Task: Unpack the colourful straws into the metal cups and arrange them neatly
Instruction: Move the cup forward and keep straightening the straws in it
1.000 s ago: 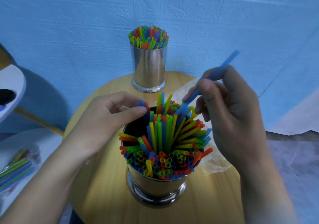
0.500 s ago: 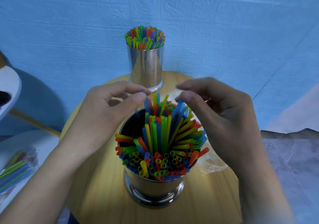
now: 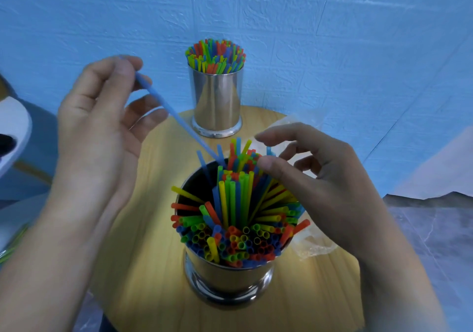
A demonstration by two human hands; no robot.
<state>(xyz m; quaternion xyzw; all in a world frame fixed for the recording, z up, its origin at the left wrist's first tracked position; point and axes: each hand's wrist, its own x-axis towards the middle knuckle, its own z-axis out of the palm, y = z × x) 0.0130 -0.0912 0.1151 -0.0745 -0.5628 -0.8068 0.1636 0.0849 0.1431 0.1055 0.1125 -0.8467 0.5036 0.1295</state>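
A near metal cup [image 3: 230,275] stands on the round wooden table [image 3: 143,267], packed with colourful straws [image 3: 238,216] that lean unevenly, with a dark gap at its far left. My left hand [image 3: 99,132] is raised left of the cup and pinches the top of a blue straw [image 3: 176,116], whose lower end reaches into the cup. My right hand [image 3: 320,185] hovers over the cup's right side, fingers loosely spread, thumb touching the straw tips. A far metal cup [image 3: 217,101] holds a tidy full bunch of straws [image 3: 215,56].
A crumpled clear plastic bag [image 3: 309,247] lies on the table behind my right hand. A white surface [image 3: 12,137] sits at the left edge, with more straws low at the far left. A blue wall is behind the table.
My left hand has risen up and left, drawing a blue straw out of the near cup. My right hand has let go of its blue straw and spread open over the cup.
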